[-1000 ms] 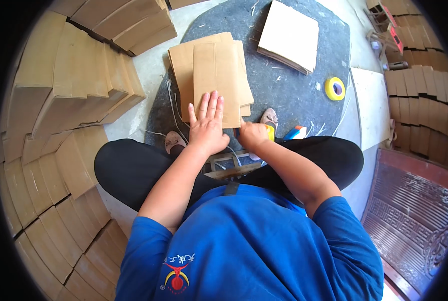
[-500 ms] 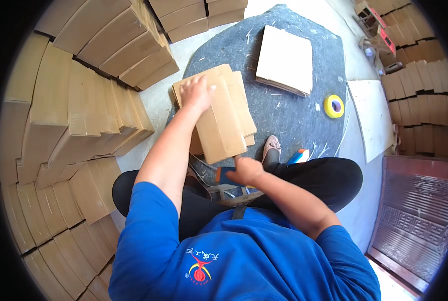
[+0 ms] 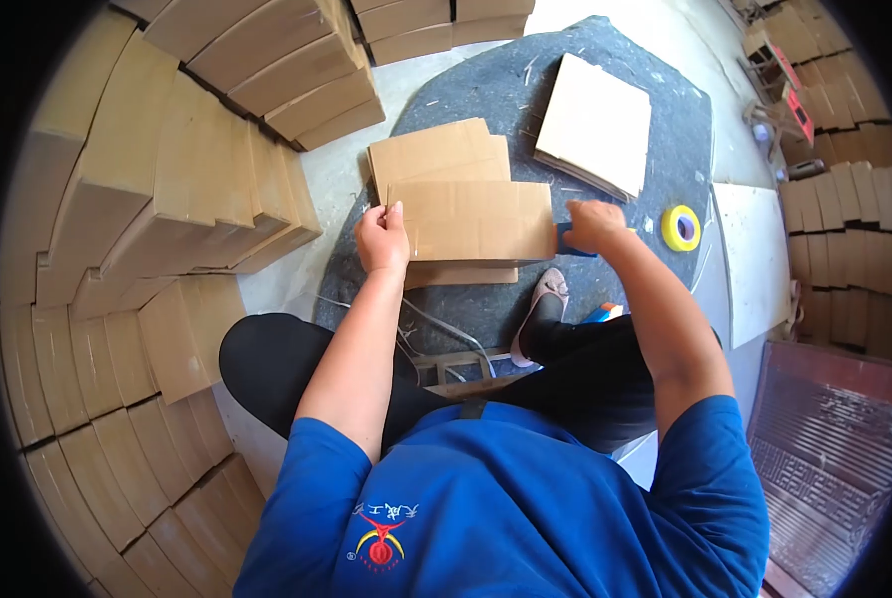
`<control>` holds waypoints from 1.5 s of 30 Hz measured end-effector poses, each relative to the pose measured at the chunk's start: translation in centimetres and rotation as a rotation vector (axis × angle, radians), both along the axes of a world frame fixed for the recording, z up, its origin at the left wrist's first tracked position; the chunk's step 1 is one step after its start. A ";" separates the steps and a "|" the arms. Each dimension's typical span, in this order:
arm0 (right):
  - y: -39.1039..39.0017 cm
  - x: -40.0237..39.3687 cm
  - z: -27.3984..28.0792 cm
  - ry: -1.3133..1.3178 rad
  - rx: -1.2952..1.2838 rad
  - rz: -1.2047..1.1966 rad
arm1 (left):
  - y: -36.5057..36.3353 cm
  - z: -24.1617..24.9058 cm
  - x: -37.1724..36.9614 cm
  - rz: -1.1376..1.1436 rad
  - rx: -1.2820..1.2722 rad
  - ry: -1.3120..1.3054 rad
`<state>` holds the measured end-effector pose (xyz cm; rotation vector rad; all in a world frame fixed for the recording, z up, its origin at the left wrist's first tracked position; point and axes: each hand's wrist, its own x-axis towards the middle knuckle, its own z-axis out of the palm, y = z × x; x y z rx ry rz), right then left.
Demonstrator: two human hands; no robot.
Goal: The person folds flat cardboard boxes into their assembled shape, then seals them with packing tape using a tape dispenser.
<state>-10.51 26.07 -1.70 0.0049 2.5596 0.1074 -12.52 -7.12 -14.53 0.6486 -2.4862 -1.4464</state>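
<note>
A small cardboard box [image 3: 476, 221] lies sideways in front of me, raised on flat cardboard pieces [image 3: 436, 154]. At its left end, my left hand [image 3: 381, 239] is closed on the edge, thumb up against the corner. My right hand [image 3: 597, 227] is wrapped round a blue tool [image 3: 571, 239] at the right end of the box. The tool's kind is mostly hidden by the fingers, and its front edge meets or nearly meets the cardboard.
A stack of flat cardboard sheets [image 3: 595, 125] and a yellow tape roll [image 3: 681, 228] rest on the dark mat [image 3: 456, 95]. An orange-and-blue object [image 3: 603, 313] lies near my shoe [image 3: 543, 309]. Stacked cartons [image 3: 196, 149] line the left, and a patterned metal panel [image 3: 830, 448] stands at right.
The box has turned from slanting lengthwise to lying sideways. My left hand came down from its top to the left end; my right hand rose rightwards with the blue tool.
</note>
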 end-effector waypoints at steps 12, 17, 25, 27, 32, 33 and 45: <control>-3.0 4.7 13.8 0.275 -1.021 -0.178 | 4.3 13.9 4.7 -0.445 0.773 -0.401; -5.5 5.3 11.4 0.174 -0.970 -0.132 | 2.8 15.3 5.8 -0.545 1.230 -0.375; -6.1 4.9 9.1 0.064 -1.282 -0.312 | 1.6 14.7 6.0 -0.418 1.498 -0.466; -7.4 4.7 8.9 0.122 -1.120 -0.272 | 1.4 12.1 6.2 -0.345 1.465 -0.443; -8.9 3.4 9.9 0.184 -0.920 -0.204 | -2.1 11.4 3.4 -0.046 0.926 -0.394; -9.3 2.7 10.8 0.213 -0.829 -0.163 | -3.5 9.4 2.1 -0.031 0.853 -0.329; -15.0 -2.9 10.0 0.198 -0.352 -0.023 | -5.4 5.5 -1.3 0.078 0.610 -0.350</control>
